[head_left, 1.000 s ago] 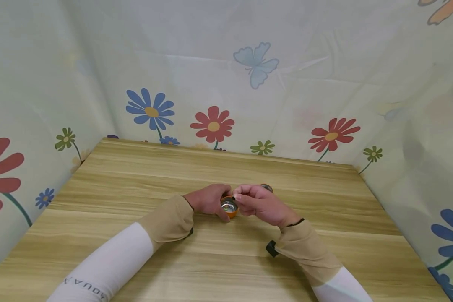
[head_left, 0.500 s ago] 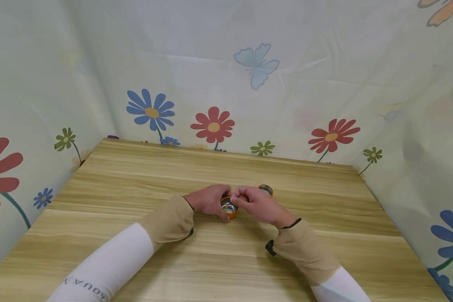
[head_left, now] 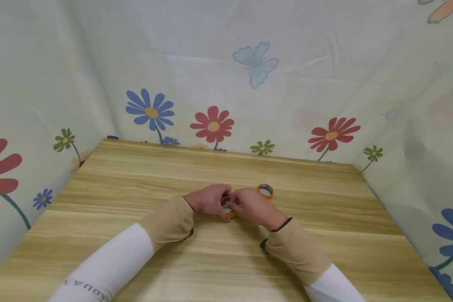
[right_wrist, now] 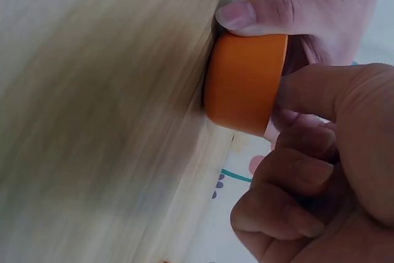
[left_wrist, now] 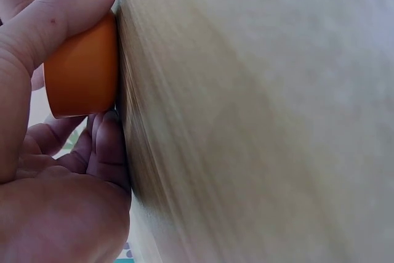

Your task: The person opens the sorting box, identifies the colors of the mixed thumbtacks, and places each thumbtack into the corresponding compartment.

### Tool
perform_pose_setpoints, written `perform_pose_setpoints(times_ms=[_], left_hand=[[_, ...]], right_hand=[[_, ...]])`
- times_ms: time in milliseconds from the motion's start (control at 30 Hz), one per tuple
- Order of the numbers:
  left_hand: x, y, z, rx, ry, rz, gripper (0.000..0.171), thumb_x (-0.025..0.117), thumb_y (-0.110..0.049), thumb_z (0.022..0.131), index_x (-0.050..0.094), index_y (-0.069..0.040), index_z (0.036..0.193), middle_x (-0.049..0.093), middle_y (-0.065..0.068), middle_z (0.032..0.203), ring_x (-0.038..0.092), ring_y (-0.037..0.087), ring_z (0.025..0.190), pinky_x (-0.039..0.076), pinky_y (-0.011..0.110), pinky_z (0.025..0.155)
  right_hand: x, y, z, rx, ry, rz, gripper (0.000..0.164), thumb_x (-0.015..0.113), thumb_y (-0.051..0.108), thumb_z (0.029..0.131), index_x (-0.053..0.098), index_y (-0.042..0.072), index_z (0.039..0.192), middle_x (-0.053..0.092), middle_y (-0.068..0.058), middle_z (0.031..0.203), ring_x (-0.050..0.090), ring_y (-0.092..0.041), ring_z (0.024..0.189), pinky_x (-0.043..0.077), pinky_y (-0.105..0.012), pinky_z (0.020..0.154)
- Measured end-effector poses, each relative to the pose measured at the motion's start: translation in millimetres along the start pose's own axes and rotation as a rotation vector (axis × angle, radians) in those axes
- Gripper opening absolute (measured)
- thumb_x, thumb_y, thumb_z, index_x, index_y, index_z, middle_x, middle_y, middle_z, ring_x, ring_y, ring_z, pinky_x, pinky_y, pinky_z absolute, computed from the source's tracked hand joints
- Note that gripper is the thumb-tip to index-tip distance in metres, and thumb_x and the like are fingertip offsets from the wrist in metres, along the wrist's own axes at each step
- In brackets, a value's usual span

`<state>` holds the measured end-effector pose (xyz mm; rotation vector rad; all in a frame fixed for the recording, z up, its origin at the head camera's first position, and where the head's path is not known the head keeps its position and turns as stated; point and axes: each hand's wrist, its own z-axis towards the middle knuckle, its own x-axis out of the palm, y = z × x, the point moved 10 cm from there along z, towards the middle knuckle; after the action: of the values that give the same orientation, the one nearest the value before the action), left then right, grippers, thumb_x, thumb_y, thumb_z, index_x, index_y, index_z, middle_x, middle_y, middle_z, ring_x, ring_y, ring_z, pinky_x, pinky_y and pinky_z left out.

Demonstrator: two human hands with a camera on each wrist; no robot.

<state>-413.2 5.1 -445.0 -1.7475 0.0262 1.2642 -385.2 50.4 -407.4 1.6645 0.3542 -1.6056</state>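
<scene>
In the head view, an orange round cup-like case (head_left: pixel 232 215) with a shiny metallic inside stands on the wooden table. My left hand (head_left: pixel 210 199) grips it around the side, thumb and fingers on opposite walls. The left wrist view shows the plain outer wall of the orange case (left_wrist: pixel 83 72), its base against the table. Over the open mouth, my right hand (head_left: pixel 257 205) has its thumb and forefinger tips dipped inside; the other fingers are curled, seen on the right hand (right_wrist: pixel 345 158) in its wrist view. Whatever lies between those fingertips is hidden by the rim.
An orange ring (head_left: pixel 266 197) with a metallic inner band lies on the table (head_left: pixel 196 260) just behind my right hand. A flower-printed cloth (head_left: pixel 287 96) hangs along the table's back and sides.
A small black piece showed at my right fingertips; it is now out of sight. The right hand has turned and moved slightly left into the case, uncovering the orange ring. The left hand stays put.
</scene>
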Motion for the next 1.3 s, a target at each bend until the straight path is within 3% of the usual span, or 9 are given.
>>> perform_pose_setpoints(times_ms=[200, 467, 900, 1300], left_hand=[[0.8, 1.5, -0.5, -0.023, 0.009, 0.004, 0.044, 0.087, -0.023, 0.066, 0.053, -0.011, 0.092, 0.057, 0.000, 0.089, 0.051, 0.010, 0.075, 0.043, 0.023, 0.065], [-0.2, -1.1, -1.6, -0.017, 0.014, -0.009, 0.044, 0.087, -0.021, 0.065, 0.053, -0.012, 0.092, 0.057, 0.001, 0.090, 0.053, 0.013, 0.078, 0.044, 0.024, 0.067], [-0.6, -0.2, 0.0, 0.002, 0.006, 0.018, 0.044, 0.087, -0.024, 0.065, 0.054, -0.016, 0.093, 0.056, -0.003, 0.090, 0.052, 0.014, 0.080, 0.042, 0.024, 0.068], [-1.3, -0.9, -0.3, 0.002, 0.009, 0.014, 0.044, 0.086, -0.025, 0.066, 0.054, -0.016, 0.094, 0.056, -0.003, 0.090, 0.049, 0.012, 0.078, 0.040, 0.024, 0.068]], right_hand=[[-4, 8, 5, -0.045, -0.021, -0.100, 0.024, 0.062, 0.008, 0.087, 0.051, 0.017, 0.068, 0.041, 0.010, 0.057, 0.038, -0.005, 0.050, 0.033, -0.022, 0.050], [-3, 6, 12, -0.004, 0.016, -0.116, 0.036, 0.060, 0.004, 0.083, 0.039, 0.016, 0.056, 0.024, 0.009, 0.053, 0.026, -0.007, 0.046, 0.024, -0.023, 0.048], [2, -2, 18, 0.080, 0.068, -0.113, 0.034, 0.061, 0.005, 0.079, 0.043, 0.017, 0.053, 0.029, 0.009, 0.050, 0.028, -0.006, 0.044, 0.024, -0.022, 0.044], [0, 0, 17, 0.100, 0.089, -0.071, 0.034, 0.064, 0.002, 0.077, 0.046, 0.017, 0.053, 0.028, 0.010, 0.048, 0.026, -0.007, 0.045, 0.023, -0.023, 0.046]])
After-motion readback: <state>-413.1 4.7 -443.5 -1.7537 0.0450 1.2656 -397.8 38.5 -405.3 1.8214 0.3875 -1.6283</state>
